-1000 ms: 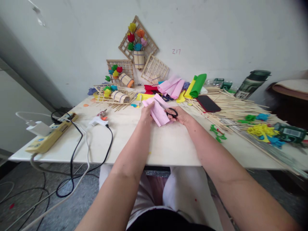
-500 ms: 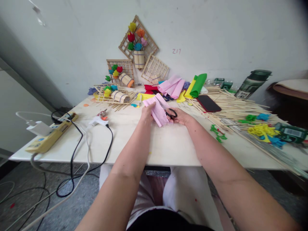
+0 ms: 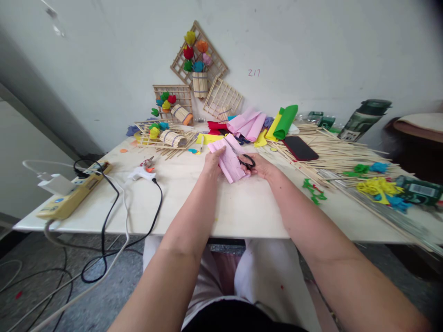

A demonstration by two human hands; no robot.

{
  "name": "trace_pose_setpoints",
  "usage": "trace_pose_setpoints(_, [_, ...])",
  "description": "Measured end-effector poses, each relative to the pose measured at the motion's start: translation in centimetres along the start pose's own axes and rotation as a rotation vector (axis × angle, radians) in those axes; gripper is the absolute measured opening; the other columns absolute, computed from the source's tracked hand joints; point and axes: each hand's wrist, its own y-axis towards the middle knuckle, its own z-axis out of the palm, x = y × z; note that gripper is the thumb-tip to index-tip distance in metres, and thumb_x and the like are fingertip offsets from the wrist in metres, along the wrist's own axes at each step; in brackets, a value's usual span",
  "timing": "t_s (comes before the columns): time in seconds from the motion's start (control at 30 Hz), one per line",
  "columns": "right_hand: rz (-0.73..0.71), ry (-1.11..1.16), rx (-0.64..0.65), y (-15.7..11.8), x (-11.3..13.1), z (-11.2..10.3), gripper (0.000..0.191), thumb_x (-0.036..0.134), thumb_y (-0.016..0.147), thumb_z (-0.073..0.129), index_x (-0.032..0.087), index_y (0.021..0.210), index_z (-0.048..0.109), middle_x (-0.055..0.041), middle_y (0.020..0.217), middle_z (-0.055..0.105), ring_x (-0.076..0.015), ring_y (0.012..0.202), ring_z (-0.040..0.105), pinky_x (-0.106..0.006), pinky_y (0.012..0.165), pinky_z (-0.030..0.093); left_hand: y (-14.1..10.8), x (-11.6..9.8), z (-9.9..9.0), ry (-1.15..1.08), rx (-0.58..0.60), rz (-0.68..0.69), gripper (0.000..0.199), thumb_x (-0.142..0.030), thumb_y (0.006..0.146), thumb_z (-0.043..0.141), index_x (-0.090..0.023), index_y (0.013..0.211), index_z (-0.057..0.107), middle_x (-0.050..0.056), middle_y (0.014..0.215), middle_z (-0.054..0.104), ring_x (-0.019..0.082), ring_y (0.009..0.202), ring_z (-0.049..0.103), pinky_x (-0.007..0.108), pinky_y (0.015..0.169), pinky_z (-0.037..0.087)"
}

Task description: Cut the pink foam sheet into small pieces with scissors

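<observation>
A piece of pink crepe paper (image 3: 230,165) is pinched in my left hand (image 3: 212,161), thumb on top, above the middle of the table. My right hand (image 3: 259,167) grips black-handled scissors (image 3: 247,161), whose blades lie over the paper and point up and left. Whether the blades are parted is hard to make out. My right fingers are close to the paper's right edge and partly hidden beneath it. Behind my hands lies a larger folded piece of pink paper (image 3: 247,123), beside rolls of yellow and green paper (image 3: 286,122).
On the left are a white glue gun (image 3: 141,174) with a cord and a yellow power strip (image 3: 72,193). Thin wooden sticks (image 3: 332,147), a phone (image 3: 300,148) and paper scraps (image 3: 377,188) cover the right. Stick lattices with paper flowers (image 3: 199,55) lean on the wall.
The scissors and pink paper have shifted very slightly to the right; the blades show a little more clearly over the paper. Both hands keep their hold.
</observation>
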Motion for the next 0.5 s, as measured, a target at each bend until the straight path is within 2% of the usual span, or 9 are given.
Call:
trace_pose_setpoints(0.27, [-0.07, 0.047, 0.015, 0.74, -0.74, -0.33, 0.033, 0.041, 0.072, 0.072, 0.014, 0.067, 0.052, 0.0035, 0.047, 0.047, -0.0045, 0.035, 0.036, -0.017, 0.032, 0.026, -0.1, -0.15, 0.15, -0.008, -0.026, -0.004, 0.019, -0.007, 0.064, 0.072, -0.013, 0.079, 0.063, 0.005, 0.071, 0.068, 0.022, 0.075, 0.069, 0.041, 0.085, 0.055])
trace_pose_setpoints(0.5, [-0.08, 0.003, -0.009, 0.96, -0.71, -0.34, 0.031, 0.036, 0.074, 0.07, 0.016, 0.064, 0.05, 0.0035, 0.047, 0.046, -0.0046, 0.034, 0.034, -0.018, 0.031, 0.024, 0.1, -0.1, 0.15, -0.021, -0.035, -0.011, 0.022, -0.007, 0.063, 0.072, -0.014, 0.082, 0.063, 0.005, 0.073, 0.069, 0.023, 0.081, 0.069, 0.039, 0.085, 0.055])
